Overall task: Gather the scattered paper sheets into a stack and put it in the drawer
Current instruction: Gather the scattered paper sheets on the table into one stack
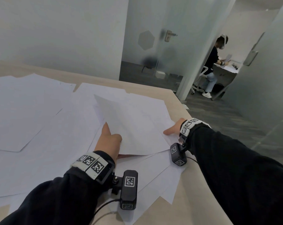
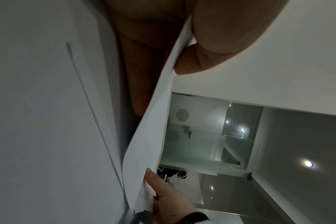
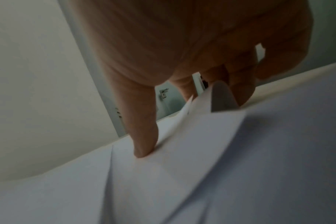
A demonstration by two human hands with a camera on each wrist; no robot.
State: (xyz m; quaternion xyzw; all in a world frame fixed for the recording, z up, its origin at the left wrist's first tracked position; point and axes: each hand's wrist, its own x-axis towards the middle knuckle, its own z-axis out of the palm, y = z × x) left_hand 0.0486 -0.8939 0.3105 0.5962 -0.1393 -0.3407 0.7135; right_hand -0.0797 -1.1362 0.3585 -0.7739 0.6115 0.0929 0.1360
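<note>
Several white paper sheets [image 1: 32,111] lie scattered and overlapping on a beige table [image 1: 173,101]. My left hand [image 1: 111,140] holds one sheet [image 1: 131,127] by its near left edge and tilts it up off the pile. In the left wrist view the thumb [image 2: 211,45] pinches that sheet [image 2: 150,136] against the fingers beneath. My right hand [image 1: 171,130] is at the pile's right edge. Its thumb [image 3: 144,136] presses on top of the sheets [image 3: 182,159], and its fingers [image 3: 240,91] curl behind their lifted corner. No drawer is in view.
The table's right corner and edge lie just beyond my right hand, with grey carpet [image 1: 227,114] below. A frosted glass door [image 1: 168,35] stands behind the table. Through the doorway, another person [image 1: 214,62] sits at a desk.
</note>
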